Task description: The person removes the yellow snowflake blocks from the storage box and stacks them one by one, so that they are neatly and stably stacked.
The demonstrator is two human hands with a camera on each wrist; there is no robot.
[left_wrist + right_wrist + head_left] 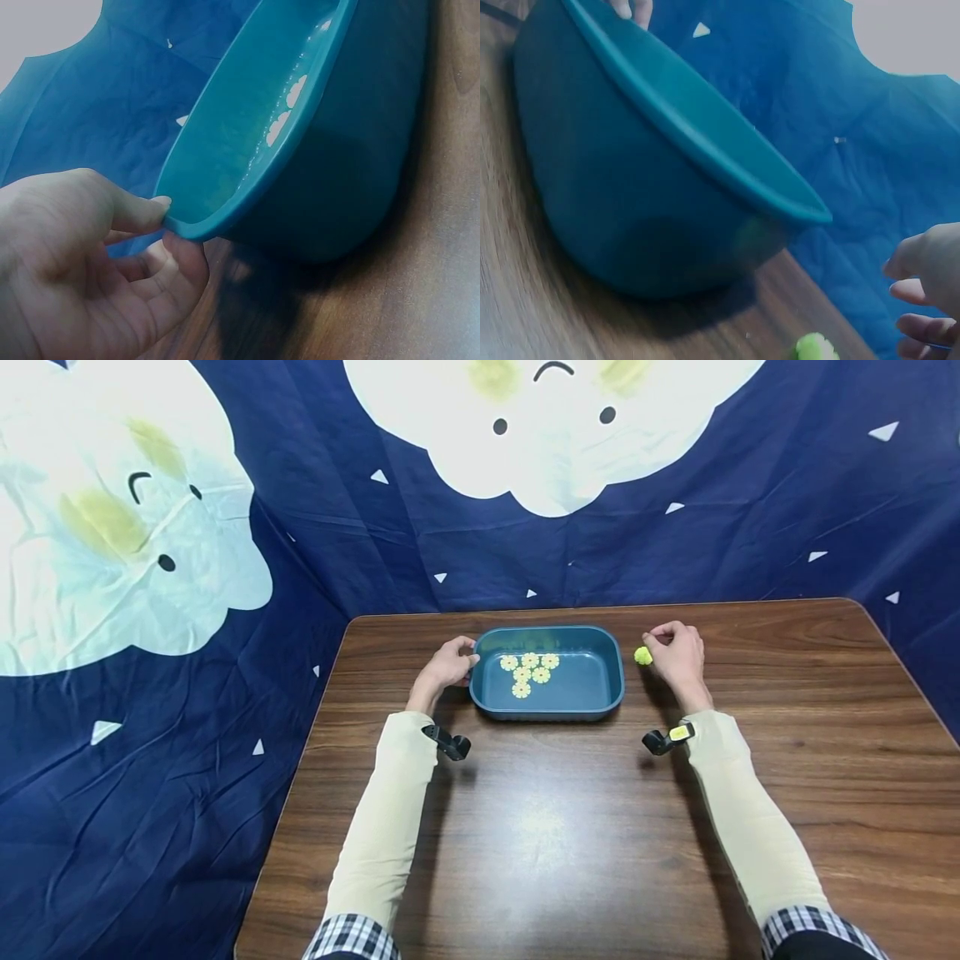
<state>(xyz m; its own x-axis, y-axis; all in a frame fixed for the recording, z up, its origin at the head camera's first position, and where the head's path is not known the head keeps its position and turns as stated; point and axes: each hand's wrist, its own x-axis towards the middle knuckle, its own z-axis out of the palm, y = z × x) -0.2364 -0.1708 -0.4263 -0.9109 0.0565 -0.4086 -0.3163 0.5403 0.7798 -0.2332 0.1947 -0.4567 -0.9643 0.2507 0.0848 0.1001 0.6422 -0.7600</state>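
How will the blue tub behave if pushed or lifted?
Probably stiff: the blue tub shows no obvious bend where the left hand pinches its edge. Likely to slide before tipping, being low and broad on a smooth-looking table. Perhaps light for its size, given its thin-looking walls.

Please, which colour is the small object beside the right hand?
The small object is bright yellow-green; the head view shows it best.
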